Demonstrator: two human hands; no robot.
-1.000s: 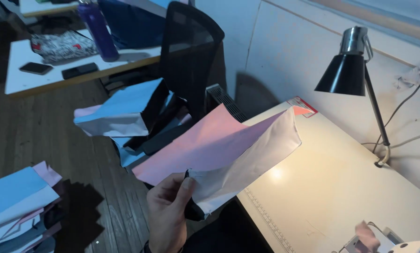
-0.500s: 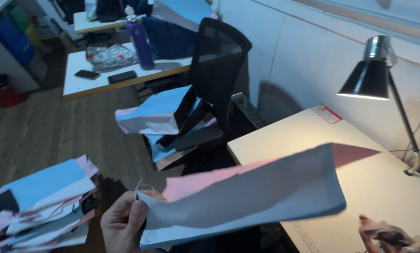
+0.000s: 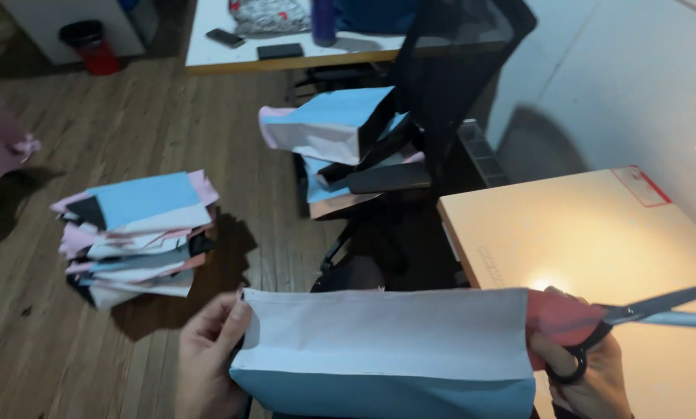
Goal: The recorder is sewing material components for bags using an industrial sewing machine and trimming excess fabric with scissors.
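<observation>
One folded fabric piece [image 3: 387, 349], white above and blue along its near edge, is held stretched across the near foreground: the left hand [image 3: 208, 357] pinches its left end, and the right hand [image 3: 588, 368] grips its right end together with one pair of scissors [image 3: 643, 314]. Two further stacks are counted, one floor pile [image 3: 135, 233] to the left and one chair pile [image 3: 340, 143] farther off. The number of pieces in each cannot be made out.

Matt woven cloth piece [image 3: 387, 349] — white over blue, scissors [image 3: 643, 314] with smooth metal blades (dark plastic handles), worktop [image 3: 596, 233] smooth pale laminate, floor [image 3: 131, 116] — worn wood planks, stacked cloth [image 3: 135, 233] soft, matt
</observation>
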